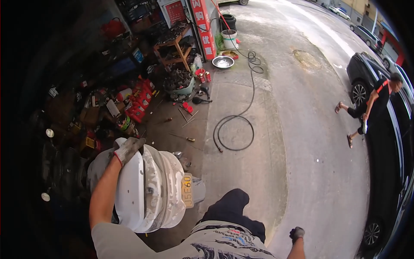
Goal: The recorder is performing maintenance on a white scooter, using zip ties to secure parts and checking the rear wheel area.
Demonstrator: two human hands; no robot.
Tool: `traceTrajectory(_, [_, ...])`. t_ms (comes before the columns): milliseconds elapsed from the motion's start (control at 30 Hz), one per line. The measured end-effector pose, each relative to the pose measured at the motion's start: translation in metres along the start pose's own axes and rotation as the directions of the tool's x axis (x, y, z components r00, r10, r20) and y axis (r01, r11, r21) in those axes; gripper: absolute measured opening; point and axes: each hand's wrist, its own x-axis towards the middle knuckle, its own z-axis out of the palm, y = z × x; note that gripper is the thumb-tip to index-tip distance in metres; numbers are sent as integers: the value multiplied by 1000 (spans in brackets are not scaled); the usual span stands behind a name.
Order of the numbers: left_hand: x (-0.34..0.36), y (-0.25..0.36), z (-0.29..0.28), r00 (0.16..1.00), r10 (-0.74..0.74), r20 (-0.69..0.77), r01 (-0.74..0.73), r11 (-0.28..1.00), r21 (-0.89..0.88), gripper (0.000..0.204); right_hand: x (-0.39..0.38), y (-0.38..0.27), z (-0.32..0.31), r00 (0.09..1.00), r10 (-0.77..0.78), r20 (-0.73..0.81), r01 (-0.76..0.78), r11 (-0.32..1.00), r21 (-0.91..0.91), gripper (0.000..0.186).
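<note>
My left hand (pixel 127 149), in a dirty work glove, rests on top of the white rear body of a scooter (pixel 148 190) that stands just in front of me. A yellow plate (pixel 187 196) hangs on its tail end. My right hand (pixel 296 234), in a dark glove, hangs low at my right side with its fingers curled, and nothing shows in it. My dark trouser leg (pixel 230 207) steps forward between the two hands.
A black hose (pixel 235 129) lies coiled on the concrete ahead. Red cans, tools and parts (pixel 138 103) clutter the shop floor at left, with a wooden rack (pixel 174 47) and a metal bowl (pixel 223 62). A person (pixel 371 108) walks beside dark cars (pixel 388 142) at right.
</note>
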Motion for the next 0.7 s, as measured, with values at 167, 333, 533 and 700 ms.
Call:
traceTrajectory(167, [1,10,-5,970,-235,55,236,972,-11,47,49,-328,136,896,-437,82,437,899,12,18])
traceTrajectory(333, [68,71,-25,904,-332,270,333,942,44,36,84,-401,255,918,-86,387,135,986,-101,2])
traceTrajectory(533, [172,67,-39,895,86,438,-355,733,580,31,79,-377,348,930,199,309,40,780,-625,10])
traceTrajectory(700, [269,127,-31,922,12,386,-277,717,640,26,185,-432,391,920,215,329,70,734,-675,12])
